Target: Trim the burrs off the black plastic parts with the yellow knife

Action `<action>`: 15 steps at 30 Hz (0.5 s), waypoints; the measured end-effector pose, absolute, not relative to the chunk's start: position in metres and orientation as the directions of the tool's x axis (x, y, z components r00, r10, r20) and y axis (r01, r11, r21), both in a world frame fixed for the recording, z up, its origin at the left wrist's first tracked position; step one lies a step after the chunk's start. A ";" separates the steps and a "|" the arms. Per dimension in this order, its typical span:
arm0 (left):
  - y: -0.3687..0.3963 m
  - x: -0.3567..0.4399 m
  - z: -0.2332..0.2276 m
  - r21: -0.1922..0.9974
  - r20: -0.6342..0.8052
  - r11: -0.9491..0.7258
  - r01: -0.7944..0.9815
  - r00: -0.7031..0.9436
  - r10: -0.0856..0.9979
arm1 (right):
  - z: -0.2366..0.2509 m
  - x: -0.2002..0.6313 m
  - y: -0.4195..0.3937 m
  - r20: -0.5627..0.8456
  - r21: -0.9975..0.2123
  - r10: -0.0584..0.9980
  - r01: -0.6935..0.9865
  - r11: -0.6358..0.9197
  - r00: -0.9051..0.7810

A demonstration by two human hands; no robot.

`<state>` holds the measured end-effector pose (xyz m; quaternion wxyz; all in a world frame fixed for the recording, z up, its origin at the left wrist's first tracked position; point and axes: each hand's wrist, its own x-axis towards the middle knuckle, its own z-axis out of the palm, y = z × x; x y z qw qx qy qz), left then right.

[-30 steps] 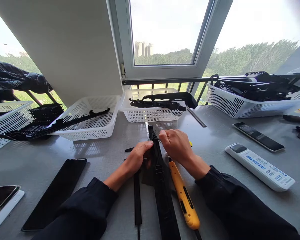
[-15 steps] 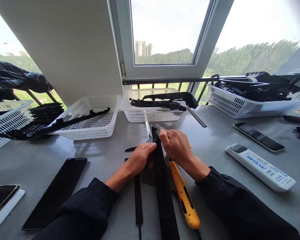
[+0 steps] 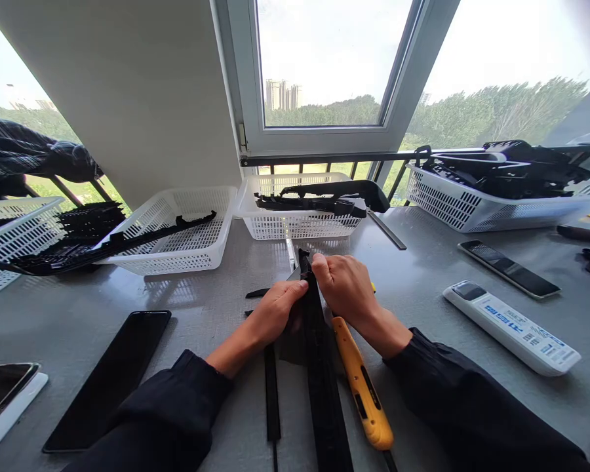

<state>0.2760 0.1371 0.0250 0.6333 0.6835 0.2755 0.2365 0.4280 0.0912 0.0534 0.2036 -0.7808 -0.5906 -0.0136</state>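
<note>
A long black plastic trim piece (image 3: pixel 324 387) runs from the near edge of view up between my hands. My left hand (image 3: pixel 279 305) grips it from the left, thumb on top close to its far end. On the other side, my right hand (image 3: pixel 347 285) is closed with its thumb and curled fingers against the same end; whether a small thing is pinched there is hidden. Beside the trim on the right lies a yellow-handled corded tool (image 3: pixel 362 387), its front part under my right hand. A thin black strip (image 3: pixel 272 393) lies to the left.
White baskets, one at the back left (image 3: pixel 177 262), one in the middle (image 3: pixel 299 226) and one at the right (image 3: pixel 472 213), hold black plastic parts. Phones (image 3: pixel 111 380) (image 3: pixel 509 269) and a white label-covered device (image 3: pixel 511 328) lie on the grey table (image 3: pixel 413 288). A window stands behind.
My right hand has shifted very slightly left at the trim's far end. My left hand and the objects around stay in place.
</note>
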 end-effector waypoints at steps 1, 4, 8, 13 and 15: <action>0.137 0.276 0.025 0.996 -0.025 -0.045 0.075 0.737 0.675 | 0.054 0.428 0.091 0.258 -0.302 0.917 0.927 -0.222 0.304; 0.137 0.276 0.025 0.997 -0.018 -0.047 0.067 0.744 0.668 | 0.053 0.427 0.091 0.264 -0.303 0.913 0.925 -0.229 0.312; 0.138 0.275 0.026 0.997 -0.020 -0.047 0.068 0.750 0.661 | 0.053 0.427 0.092 0.272 -0.301 0.909 0.925 -0.232 0.316; 0.137 0.274 0.025 0.995 -0.028 -0.054 0.081 0.770 0.638 | 0.054 0.428 0.092 0.269 -0.325 0.906 0.916 -0.234 0.327; 0.137 0.274 0.024 0.995 -0.031 -0.056 0.085 0.775 0.631 | 0.054 0.428 0.092 0.276 -0.329 0.904 0.916 -0.230 0.327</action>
